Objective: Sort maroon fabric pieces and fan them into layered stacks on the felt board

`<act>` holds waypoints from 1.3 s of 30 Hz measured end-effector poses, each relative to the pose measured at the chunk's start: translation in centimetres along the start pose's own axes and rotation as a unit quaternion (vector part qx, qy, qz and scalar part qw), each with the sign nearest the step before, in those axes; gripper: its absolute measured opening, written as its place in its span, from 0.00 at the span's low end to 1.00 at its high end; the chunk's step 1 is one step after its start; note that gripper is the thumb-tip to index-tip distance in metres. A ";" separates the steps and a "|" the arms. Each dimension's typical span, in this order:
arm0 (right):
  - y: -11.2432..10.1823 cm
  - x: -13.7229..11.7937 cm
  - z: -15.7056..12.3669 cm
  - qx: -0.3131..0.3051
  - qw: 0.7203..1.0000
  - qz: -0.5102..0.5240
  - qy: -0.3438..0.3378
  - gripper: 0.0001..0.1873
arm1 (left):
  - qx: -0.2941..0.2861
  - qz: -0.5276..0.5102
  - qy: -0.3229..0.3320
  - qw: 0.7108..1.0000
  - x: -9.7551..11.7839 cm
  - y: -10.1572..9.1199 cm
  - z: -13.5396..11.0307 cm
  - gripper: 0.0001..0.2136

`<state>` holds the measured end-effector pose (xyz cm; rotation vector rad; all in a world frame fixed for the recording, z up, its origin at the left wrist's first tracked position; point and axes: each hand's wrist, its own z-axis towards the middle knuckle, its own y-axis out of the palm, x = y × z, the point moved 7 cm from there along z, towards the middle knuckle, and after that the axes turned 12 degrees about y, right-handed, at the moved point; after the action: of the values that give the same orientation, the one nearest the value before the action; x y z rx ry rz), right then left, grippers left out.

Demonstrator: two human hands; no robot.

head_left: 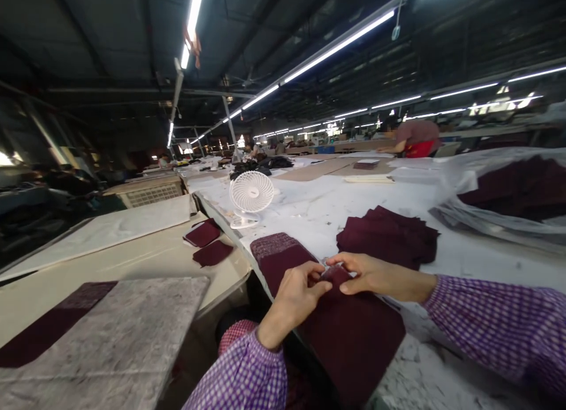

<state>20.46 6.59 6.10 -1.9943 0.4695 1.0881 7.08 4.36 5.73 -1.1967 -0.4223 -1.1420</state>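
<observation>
A dark maroon fabric piece [356, 345] lies along the table's near edge, its lower part reaching toward me. At its upper end my left hand [294, 295] pinches the cloth from the left, thumb and fingers closed. From the other side my right hand [375, 275] grips the same end, with its fingertips close to the left ones. A bit of the cloth shows raised between the fingertips. Just beyond the left hand is another maroon panel [280, 259] with a speckled whitish band at its far end. Behind the right hand sits a fanned pile of maroon pieces [387, 236].
A small white fan [251, 193] stands at the table's left edge. To the right, a clear plastic bag [455, 192] holds maroon cloth. On the left, a grey padded board [145, 333] carries a maroon strip [62, 321]. A person [415, 137] bends over a table farther back.
</observation>
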 end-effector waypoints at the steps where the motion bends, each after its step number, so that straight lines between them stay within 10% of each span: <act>1: -0.4 0.3 0.0 0.010 1.000 -0.021 0.003 0.31 | 0.011 0.039 0.003 0.999 0.1 0.3 0.3 0.09; 5: -2.7 2.0 0.1 0.053 0.992 -0.112 0.017 0.26 | -0.014 0.195 0.061 0.979 0.7 2.3 1.5 0.08; 9: -4.6 1.4 0.0 0.137 0.953 -0.243 -0.115 0.13 | -0.045 0.244 0.083 0.965 0.5 3.3 1.8 0.09; 29: -2.5 0.5 0.3 0.183 0.863 -0.416 -0.220 0.08 | -0.040 0.263 0.135 0.954 0.7 3.6 1.4 0.12; 39: -1.2 0.8 -0.5 0.180 0.757 -0.562 -0.282 0.10 | -0.068 0.274 0.205 0.937 1.2 4.3 1.0 0.17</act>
<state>21.93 6.99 6.10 -1.1141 -0.7421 0.6366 11.60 4.43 4.81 -1.0623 0.3023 -0.9010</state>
